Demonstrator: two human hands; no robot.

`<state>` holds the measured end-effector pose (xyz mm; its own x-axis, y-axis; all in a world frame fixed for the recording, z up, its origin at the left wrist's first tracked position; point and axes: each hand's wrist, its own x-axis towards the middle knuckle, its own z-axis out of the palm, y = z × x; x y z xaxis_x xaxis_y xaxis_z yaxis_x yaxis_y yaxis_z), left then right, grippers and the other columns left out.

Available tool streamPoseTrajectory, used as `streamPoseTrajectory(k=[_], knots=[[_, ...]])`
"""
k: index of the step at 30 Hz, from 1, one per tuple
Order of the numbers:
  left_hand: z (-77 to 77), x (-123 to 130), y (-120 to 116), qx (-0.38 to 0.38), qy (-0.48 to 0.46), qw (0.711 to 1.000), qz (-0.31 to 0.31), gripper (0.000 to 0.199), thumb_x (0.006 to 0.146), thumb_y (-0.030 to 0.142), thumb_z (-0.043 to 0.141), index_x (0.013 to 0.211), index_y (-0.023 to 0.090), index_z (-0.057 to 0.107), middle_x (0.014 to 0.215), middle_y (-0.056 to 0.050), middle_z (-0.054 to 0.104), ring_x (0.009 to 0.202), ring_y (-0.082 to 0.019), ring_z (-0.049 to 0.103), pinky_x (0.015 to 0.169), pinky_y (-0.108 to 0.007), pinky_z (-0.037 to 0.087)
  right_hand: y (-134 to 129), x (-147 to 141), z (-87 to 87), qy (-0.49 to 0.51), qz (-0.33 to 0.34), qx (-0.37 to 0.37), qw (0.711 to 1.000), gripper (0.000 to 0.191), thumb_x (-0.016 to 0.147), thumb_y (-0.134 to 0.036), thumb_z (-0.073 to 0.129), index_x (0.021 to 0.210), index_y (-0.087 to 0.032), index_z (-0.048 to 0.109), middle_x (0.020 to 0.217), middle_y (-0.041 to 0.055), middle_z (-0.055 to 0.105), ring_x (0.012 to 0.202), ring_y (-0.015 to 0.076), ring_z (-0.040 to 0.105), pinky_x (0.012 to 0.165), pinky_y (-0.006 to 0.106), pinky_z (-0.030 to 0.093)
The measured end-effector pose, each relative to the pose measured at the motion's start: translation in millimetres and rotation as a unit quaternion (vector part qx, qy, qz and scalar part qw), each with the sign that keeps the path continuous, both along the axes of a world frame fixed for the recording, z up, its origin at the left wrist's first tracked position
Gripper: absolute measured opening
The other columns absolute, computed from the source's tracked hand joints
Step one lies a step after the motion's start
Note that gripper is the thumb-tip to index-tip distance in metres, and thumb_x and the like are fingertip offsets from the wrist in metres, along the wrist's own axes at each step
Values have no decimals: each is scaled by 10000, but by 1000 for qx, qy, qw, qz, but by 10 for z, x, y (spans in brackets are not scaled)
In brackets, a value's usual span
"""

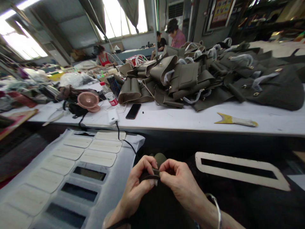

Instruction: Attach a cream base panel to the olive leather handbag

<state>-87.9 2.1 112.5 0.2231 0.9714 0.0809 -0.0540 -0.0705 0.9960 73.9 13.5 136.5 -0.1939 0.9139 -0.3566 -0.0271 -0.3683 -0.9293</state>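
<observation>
Low in the middle of the head view, my left hand [139, 183] pinches a small dark olive leather-like strip [153, 176], thumb below and fingers above. My right hand [179, 178] is closed on the strip's other end, its thumb and forefinger pressed together. Both hands nearly touch, and they cover much of the piece. Just behind the fingertips shows a rounded olive piece [160, 159]; whether it joins the strip I cannot tell. To the right of my hands lies a pale frame-shaped piece [240, 167] with a long slot.
Pale rounded panels [98, 157] lie in rows on a sheet at left. On the white table [166, 122] are a phone [133, 111], a white power bank [112, 116], a bottle [111, 98], a pink fan [88, 101], a yellow-ended tool [235, 120] and heaped olive bags [186, 76]. Several people sit beyond.
</observation>
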Motion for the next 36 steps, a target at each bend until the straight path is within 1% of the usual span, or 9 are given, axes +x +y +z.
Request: streamPoseTrajectory(k=[4, 8, 12, 17, 21, 24, 28, 33, 36], knots=[[-4, 16, 15, -10, -6, 1000, -7, 110, 750, 198, 589, 779, 215, 485, 950, -35, 494, 987, -226, 465, 827, -296, 376, -10, -3, -33, -4, -14, -10, 1000, 25, 630, -181, 561, 627, -157, 556, 543, -56, 466, 518, 73, 370, 473, 188, 283], [-52, -8, 33, -18, -11, 1000, -5, 122, 752, 206, 606, 788, 218, 490, 983, -34, 491, 1031, -232, 460, 826, -295, 379, -4, 81, -48, 49, 16, -45, 998, 115, 660, -234, 623, 730, -143, 623, 632, -30, 560, 562, 81, 440, 519, 191, 320], [-51, -8, 32, -9, -15, 1000, -2, 120, 747, 226, 599, 791, 214, 488, 993, -36, 484, 1045, -239, 459, 838, -302, 378, -2, 153, -29, 52, 33, -53, 997, 159, 646, -225, 653, 780, -139, 650, 695, -18, 603, 604, 87, 475, 560, 196, 342], [-10, 47, 38, 2, 2, 1000, -13, 110, 744, 222, 590, 774, 210, 485, 963, -30, 496, 1032, -231, 466, 906, -307, 344, -10, 101, -41, 54, 9, -49, 997, 112, 639, -219, 618, 724, -147, 623, 617, -37, 554, 549, 78, 426, 513, 195, 310], [-19, 54, 61, -13, 2, 1000, -13, 113, 744, 192, 578, 772, 213, 470, 967, -24, 490, 1014, -217, 461, 870, -296, 351, -11, 44, -95, 52, -25, -35, 998, 62, 606, -195, 594, 652, -157, 576, 563, -53, 502, 525, 72, 385, 494, 193, 286], [-32, 26, 72, -15, 0, 1000, -11, 112, 751, 207, 581, 779, 217, 473, 969, -21, 481, 1021, -217, 450, 836, -294, 359, -5, 62, -119, 79, -5, -60, 995, 99, 623, -206, 618, 700, -147, 603, 606, -40, 540, 542, 75, 416, 504, 193, 296], [-20, 2, 74, -5, 0, 1000, -10, 118, 753, 227, 589, 788, 214, 477, 983, -24, 485, 1042, -224, 450, 838, -301, 357, 23, 129, -92, 103, 18, -83, 991, 168, 642, -230, 664, 776, -133, 633, 652, -25, 582, 564, 76, 456, 533, 191, 330], [-2, 36, 71, 3, 14, 1000, -26, 117, 762, 237, 581, 795, 209, 472, 977, -25, 486, 1002, -214, 462, 842, -308, 362, 49, 162, -39, 80, 22, -89, 993, 147, 619, -199, 669, 742, -133, 622, 640, -20, 583, 562, 77, 463, 525, 190, 334], [-22, 62, 65, -2, 4, 1000, -26, 114, 764, 206, 578, 794, 211, 468, 976, -18, 487, 1003, -202, 461, 833, -294, 369, 42, 124, -53, 59, 12, -75, 995, 90, 605, -174, 622, 686, -145, 594, 598, -30, 548, 534, 72, 427, 487, 189, 295]])
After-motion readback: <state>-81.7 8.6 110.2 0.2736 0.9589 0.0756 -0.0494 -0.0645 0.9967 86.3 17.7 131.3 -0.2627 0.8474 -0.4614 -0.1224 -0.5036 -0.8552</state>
